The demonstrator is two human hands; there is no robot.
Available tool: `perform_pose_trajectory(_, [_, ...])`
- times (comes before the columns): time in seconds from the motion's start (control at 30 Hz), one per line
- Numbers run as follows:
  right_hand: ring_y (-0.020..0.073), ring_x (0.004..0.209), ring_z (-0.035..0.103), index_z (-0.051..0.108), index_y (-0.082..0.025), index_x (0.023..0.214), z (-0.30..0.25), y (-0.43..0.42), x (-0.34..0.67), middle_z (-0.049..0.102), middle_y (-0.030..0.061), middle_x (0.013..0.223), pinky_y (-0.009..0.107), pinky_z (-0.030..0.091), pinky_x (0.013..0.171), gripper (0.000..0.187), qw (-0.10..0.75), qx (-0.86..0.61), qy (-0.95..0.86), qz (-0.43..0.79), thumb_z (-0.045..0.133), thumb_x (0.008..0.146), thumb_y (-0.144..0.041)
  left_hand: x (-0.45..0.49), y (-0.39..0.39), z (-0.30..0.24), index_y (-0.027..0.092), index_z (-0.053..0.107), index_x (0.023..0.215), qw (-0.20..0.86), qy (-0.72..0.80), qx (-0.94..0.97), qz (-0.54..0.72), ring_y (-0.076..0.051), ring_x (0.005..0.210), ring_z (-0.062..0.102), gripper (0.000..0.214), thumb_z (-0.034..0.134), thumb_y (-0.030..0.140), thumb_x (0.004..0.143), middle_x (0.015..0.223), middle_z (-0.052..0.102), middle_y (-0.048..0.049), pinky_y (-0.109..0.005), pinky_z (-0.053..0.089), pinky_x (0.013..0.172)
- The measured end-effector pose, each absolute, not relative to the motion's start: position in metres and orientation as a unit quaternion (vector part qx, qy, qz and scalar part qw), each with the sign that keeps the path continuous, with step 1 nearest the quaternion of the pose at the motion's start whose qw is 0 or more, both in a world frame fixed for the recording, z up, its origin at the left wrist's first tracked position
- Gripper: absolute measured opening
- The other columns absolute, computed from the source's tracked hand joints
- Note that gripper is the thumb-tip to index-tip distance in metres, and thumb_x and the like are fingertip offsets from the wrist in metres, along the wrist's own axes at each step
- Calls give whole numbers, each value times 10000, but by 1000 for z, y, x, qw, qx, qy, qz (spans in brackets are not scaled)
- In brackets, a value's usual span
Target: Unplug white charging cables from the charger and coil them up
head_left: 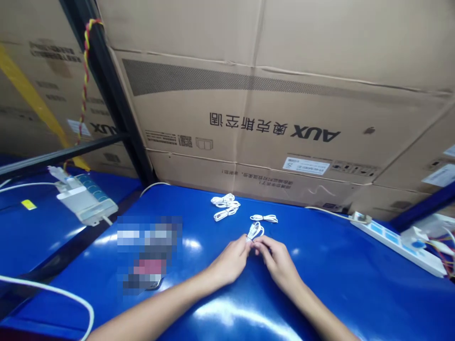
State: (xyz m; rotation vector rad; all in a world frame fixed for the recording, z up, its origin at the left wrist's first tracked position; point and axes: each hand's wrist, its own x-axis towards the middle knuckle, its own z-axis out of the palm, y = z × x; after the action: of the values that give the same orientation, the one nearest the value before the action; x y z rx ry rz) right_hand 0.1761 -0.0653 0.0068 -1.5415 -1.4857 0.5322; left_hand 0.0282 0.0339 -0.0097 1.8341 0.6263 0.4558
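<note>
My left hand and my right hand meet over the blue table. Both pinch a small coiled white cable between their fingertips, its loop sticking out just beyond the fingers. Past it lies another coiled white cable, flat on the table. A little heap of two or three more coiled white cables rests farther back to the left.
Large AUX cardboard boxes wall off the table's far side. A white power strip lies at the right, another power strip with a plug at the left. A blurred patch covers something left of my hands. A white cord loops at the lower left.
</note>
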Motion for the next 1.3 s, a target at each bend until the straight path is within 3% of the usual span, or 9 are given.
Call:
perform_pose_trajectory(0.2, [201, 730, 647, 669, -212, 868, 4, -64, 180, 692, 36, 788, 286, 484, 702, 283, 484, -619, -584, 204, 466, 1020, -337, 30, 29, -9, 167, 616, 1130, 544, 245, 783, 179, -220, 842, 611, 391, 326, 410, 1034, 923, 691, -76, -329, 478, 787])
perform_pose_trajectory(0.37, [205, 749, 672, 658, -218, 853, 5, -65, 174, 716, 44, 812, 295, 512, 741, 251, 505, -600, -581, 216, 505, 997, -355, 30, 24, -5, 168, 623, 971, 525, 248, 793, 183, -241, 883, 623, 370, 319, 372, 1029, 966, 707, -102, -357, 467, 820])
perform_pose_trajectory(0.57, [202, 735, 705, 496, -244, 970, 3, -65, 170, 716, 31, 820, 292, 548, 683, 128, 522, -602, -548, 255, 511, 1004, -367, 26, 19, 1, 198, 607, 923, 527, 250, 790, 192, -241, 843, 617, 313, 362, 370, 1017, 910, 696, -81, -363, 442, 805])
perform_pose_trajectory(0.77, [190, 605, 657, 394, -260, 1008, -1, -64, 177, 663, -28, 677, 285, 505, 584, 176, 515, -600, -541, 285, 541, 981, -352, 32, 27, -7, 194, 592, 900, 594, 257, 732, 215, -196, 737, 539, 405, 343, 490, 1021, 800, 620, -46, -314, 436, 670])
perform_pose_trajectory(0.93, [194, 598, 664, 355, -267, 978, -11, -62, 176, 680, -28, 681, 296, 508, 580, 269, 528, -599, -517, 309, 586, 961, -403, 37, 29, -10, 177, 603, 930, 657, 261, 673, 217, -136, 583, 396, 538, 404, 677, 943, 688, 500, 3, -251, 322, 513])
perform_pose_trajectory(1.07, [225, 712, 733, 408, -248, 1157, -13, -59, 175, 735, 4, 775, 340, 574, 671, 405, 544, -586, -499, 335, 652, 922, -470, 39, 28, -8, 176, 575, 858, 699, 259, 633, 211, -105, 527, 268, 648, 407, 801, 856, 626, 361, 46, -241, 228, 485])
perform_pose_trajectory(1.17, [238, 836, 758, 475, -229, 1324, -7, -59, 178, 772, 42, 930, 372, 602, 783, 555, 535, -566, -512, 364, 702, 883, -476, 37, 27, -4, 176, 567, 801, 710, 253, 623, 209, -111, 544, 272, 640, 421, 797, 854, 633, 371, 35, -255, 236, 515])
perform_pose_trajectory(1.3, [248, 886, 747, 683, -194, 1199, 8, -63, 184, 780, 75, 994, 384, 594, 846, 445, 506, -546, -552, 376, 742, 851, -464, 30, 21, 0, 157, 635, 806, 712, 230, 632, 201, -145, 627, 357, 603, 505, 743, 866, 684, 467, -8, -268, 267, 565])
